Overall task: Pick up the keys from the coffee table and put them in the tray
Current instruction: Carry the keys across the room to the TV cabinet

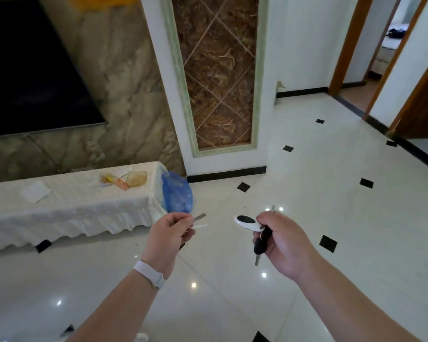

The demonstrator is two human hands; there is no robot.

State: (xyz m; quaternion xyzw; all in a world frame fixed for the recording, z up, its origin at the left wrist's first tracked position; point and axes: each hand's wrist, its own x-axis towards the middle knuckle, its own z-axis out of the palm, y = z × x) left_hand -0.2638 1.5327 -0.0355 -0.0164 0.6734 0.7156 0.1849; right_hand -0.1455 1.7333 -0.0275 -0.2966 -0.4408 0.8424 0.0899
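My left hand [169,234] pinches a silver key [199,217] whose blade sticks out to the right. My right hand [281,239] is closed around a bunch of keys with a white and black fob [247,222] and a black key head [260,245]; one small key hangs below it. Both hands are held over the floor, right of a long cabinet covered in white cloth [67,208]. A small amber see-through tray [136,178] sits on the cabinet's right end.
A blue plastic bag [177,193] hangs at the cabinet's right end. A dark TV screen [30,70] is on the marble wall above. Papers and small items lie beside the tray. Glossy white floor tiles spread right toward open wooden doorways [405,82].
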